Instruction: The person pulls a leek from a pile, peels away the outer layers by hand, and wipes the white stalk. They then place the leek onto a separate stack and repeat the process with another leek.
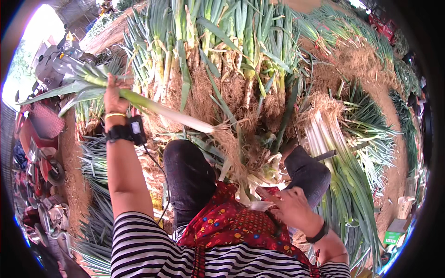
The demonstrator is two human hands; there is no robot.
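My left hand [116, 95] is closed around a leek [171, 116] near the base of its green leaves. The leek lies slanted, with its leaves toward the left, its white stem toward the middle and its stringy roots [227, 141] hanging above my lap. My right hand [292, 206] is low at the right, over a red patterned apron [236, 211]. Its fingers are bent inward, close to a pale, whitish piece [262, 205] that I cannot make out clearly. Just beyond my knees stand bundles of leeks [208, 51], their roots pointing toward me.
On the right lies a pile of leeks [333, 153] with white stems and roots at the far end. More green bundles [97, 199] line the left side. A red motorcycle [41, 139] stands at the far left on brown ground. A green box [394, 234] is at the lower right.
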